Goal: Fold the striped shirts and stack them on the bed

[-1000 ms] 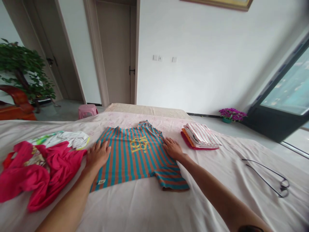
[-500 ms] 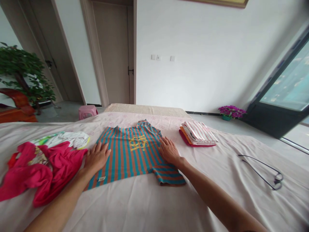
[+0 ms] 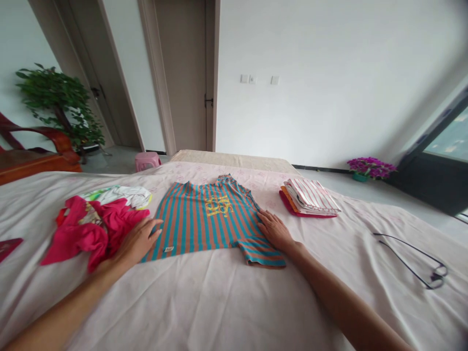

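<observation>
A striped T-shirt (image 3: 201, 224) in teal and brown, with yellow lettering, lies flat and sideways before me. One short sleeve points toward me at its lower right. My left hand (image 3: 137, 243) is open at the shirt's left edge, its fingertips by the cloth. On the right, my right hand (image 3: 277, 230) lies open with its fingers along the shirt's right edge. Left of the shirt sits a crumpled pink garment (image 3: 76, 234), partly behind my left hand, with a crumpled white garment (image 3: 127, 196) beyond it.
A stack of folded clothes (image 3: 310, 197) sits to the right of the shirt. Eyeglasses (image 3: 435, 275) rest farther right on the pale bedsheet (image 3: 204, 307). A dark red flat item (image 3: 9, 247) lies at the left edge. Beyond stand a pink stool (image 3: 147, 161) and purple flowers (image 3: 371, 167).
My view has turned a little to the left. My left hand has slid outward from on top of the shirt to its left edge. The right hand has shifted slightly outward too.
</observation>
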Available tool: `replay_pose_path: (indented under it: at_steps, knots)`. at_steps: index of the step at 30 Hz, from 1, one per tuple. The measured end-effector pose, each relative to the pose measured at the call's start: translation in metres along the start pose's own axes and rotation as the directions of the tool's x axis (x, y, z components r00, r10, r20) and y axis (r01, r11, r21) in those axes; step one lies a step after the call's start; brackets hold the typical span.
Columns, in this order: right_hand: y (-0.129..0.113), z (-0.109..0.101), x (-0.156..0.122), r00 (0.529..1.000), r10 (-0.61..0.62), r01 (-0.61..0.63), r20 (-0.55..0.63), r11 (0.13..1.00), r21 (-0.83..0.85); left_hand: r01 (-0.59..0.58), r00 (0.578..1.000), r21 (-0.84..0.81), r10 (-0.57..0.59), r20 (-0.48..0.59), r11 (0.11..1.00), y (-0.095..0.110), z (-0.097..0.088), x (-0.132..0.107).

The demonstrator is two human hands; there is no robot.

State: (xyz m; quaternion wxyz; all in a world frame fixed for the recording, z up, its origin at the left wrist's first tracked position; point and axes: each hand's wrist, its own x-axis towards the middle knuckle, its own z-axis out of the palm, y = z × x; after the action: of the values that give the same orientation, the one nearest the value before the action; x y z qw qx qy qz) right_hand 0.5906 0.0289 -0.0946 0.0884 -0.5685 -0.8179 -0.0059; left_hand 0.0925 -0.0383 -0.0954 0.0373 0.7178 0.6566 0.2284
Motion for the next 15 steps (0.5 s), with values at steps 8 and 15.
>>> replay_pose_path:
  at_steps: [8, 15]
  knots:
    - [-0.001, 0.004, 0.001, 0.997, -0.006, 0.006, -0.074, 1.000, 0.008, 0.299, 0.934, 0.005, -0.294, 0.201, 0.954, -0.010, -0.048, -0.037]
    - [0.000, 0.006, 0.000, 0.996, -0.004, 0.005, -0.085, 1.000, 0.016, 0.385, 0.902, -0.108, -0.350, 0.252, 0.916, 0.008, -0.042, -0.043]
